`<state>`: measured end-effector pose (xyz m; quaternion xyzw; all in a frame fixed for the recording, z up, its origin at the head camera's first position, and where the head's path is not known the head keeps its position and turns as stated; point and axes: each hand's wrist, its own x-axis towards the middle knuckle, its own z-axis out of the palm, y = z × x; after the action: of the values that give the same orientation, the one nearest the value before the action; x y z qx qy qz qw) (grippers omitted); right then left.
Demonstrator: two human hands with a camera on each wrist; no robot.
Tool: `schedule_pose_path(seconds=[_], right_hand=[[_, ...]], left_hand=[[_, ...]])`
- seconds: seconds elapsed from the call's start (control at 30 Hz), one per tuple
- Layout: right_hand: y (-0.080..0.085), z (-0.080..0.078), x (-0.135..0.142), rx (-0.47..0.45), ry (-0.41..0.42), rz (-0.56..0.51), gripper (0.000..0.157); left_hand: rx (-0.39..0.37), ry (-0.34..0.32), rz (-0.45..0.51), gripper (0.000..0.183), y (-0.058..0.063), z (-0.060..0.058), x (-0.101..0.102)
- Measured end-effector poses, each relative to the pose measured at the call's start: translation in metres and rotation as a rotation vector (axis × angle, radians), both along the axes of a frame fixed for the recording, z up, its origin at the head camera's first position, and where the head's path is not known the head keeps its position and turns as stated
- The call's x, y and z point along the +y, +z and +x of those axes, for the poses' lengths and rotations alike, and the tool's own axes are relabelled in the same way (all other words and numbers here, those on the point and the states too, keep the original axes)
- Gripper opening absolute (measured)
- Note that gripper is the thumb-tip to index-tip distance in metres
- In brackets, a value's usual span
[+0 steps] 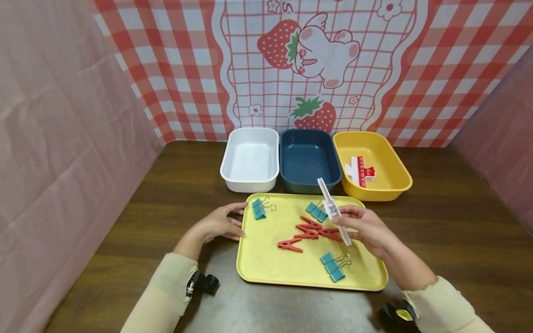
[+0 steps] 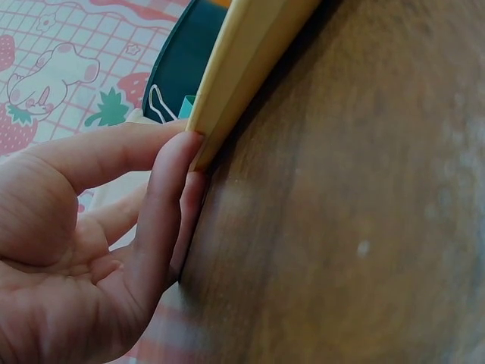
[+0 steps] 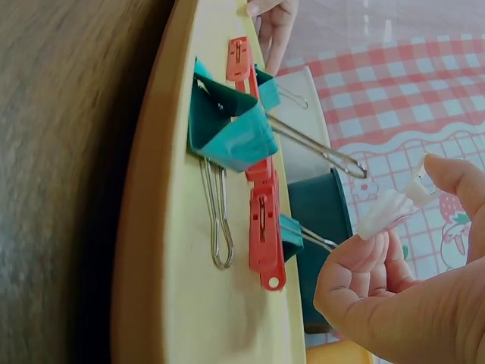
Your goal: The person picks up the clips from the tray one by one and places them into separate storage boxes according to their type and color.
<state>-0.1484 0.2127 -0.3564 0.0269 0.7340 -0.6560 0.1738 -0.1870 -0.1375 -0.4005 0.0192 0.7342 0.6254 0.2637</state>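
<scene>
My right hand (image 1: 366, 226) pinches a white plastic bag clip (image 1: 331, 210) between thumb and fingers, tilted above the right part of the yellow tray (image 1: 262, 263). In the right wrist view the clip (image 3: 388, 212) shows at the fingertips. My left hand (image 1: 218, 224) touches the tray's left rim with extended fingers; in the left wrist view, fingertips rest at that edge. On the tray lie several red clothespins (image 1: 290, 245) and three teal binder clips: one upper left (image 1: 259, 209), one beneath the held clip (image 1: 316, 212), one lower right (image 1: 333, 267).
Behind the tray stand three bins side by side: white (image 1: 250, 180), dark blue (image 1: 310, 180) and yellow (image 1: 391, 180). A red-and-white bag clip (image 1: 361, 172) lies in the yellow bin. A checked strawberry cloth (image 1: 187, 69) hangs behind, with pink cloth (image 1: 62, 138) at the left.
</scene>
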Motion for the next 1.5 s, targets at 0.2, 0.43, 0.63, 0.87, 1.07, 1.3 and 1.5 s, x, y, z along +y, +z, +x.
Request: schedule_pose_path(seconds=[0.2,0.43,0.63,0.87,1.07,1.3,1.5], right_hand=[[0.0,-0.002,0.006,0.004,-0.044,0.035,0.047],[-0.002,-0.008,0.015,0.034,-0.099,0.109,0.054],[-0.001,-0.011,0.021,0.086,-0.144,0.141,0.053],[0.004,-0.015,0.025,0.104,-0.174,0.203,0.054],[0.005,-0.018,0.029,0.16,-0.187,0.277,0.059],[0.008,-0.024,0.033,0.186,-0.207,0.366,0.06],[0.009,-0.03,0.037,0.215,-0.237,0.423,0.059]], left_hand=[[-0.001,0.0,-0.003,0.078,0.0,0.0,0.0],[-0.003,0.001,-0.01,0.079,0.0,0.0,0.0],[-0.001,0.001,-0.011,0.078,0.0,-0.001,0.0],[0.001,0.0,-0.017,0.08,0.0,-0.001,0.0],[0.001,-0.001,-0.018,0.08,0.0,-0.001,0.0],[0.001,-0.004,-0.004,0.082,0.0,-0.001,-0.001],[0.002,-0.01,-0.008,0.082,0.0,-0.001,-0.001]])
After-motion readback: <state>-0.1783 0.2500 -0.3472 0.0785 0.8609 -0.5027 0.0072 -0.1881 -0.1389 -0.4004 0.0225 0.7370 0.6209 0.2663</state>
